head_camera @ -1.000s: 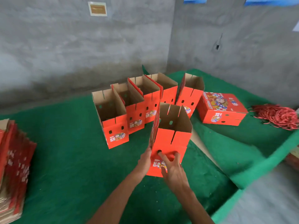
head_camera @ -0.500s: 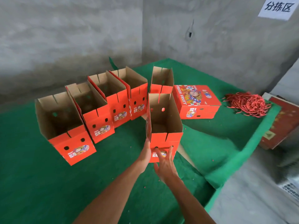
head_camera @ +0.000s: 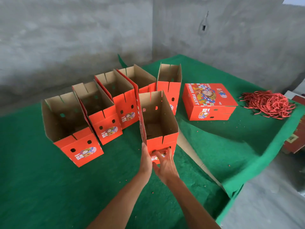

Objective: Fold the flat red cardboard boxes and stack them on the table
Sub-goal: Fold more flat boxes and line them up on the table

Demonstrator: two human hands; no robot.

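We see an opened red box (head_camera: 158, 123) standing upright on the green surface (head_camera: 33, 179), its top flaps up and its brown inside showing. We take this box as our landmark. Our left hand (head_camera: 146, 160) lies flat along the box's lower left corner, fingers straight and pressed to the side panel. Our right hand (head_camera: 164, 164) is spread against the front panel, the fingers curling loosely at the hand-hole area (whether any fingertip goes into a hole we cannot tell); it presses rather than clamps.

To the left of the box stands a row of four open boxes, running back and away: the nearest open box (head_camera: 71, 128) is well to the left, then the second box (head_camera: 100, 113), the third box (head_camera: 120, 100) and the fourth box (head_camera: 140, 80), each leaning against the next. Just behind our box, touching or nearly so, is a fifth open box (head_camera: 170, 81).

To the right of the landmark, and apart from it, a closed box (head_camera: 208, 101) lies flat with its "FRESH FRUIT" picture upward. Farther right of that sits a heap of red cords (head_camera: 269, 103) near the surface's edge. Right of the landmark's foot, a strip of bare cardboard (head_camera: 191, 154) shows through a gap in the green cover.
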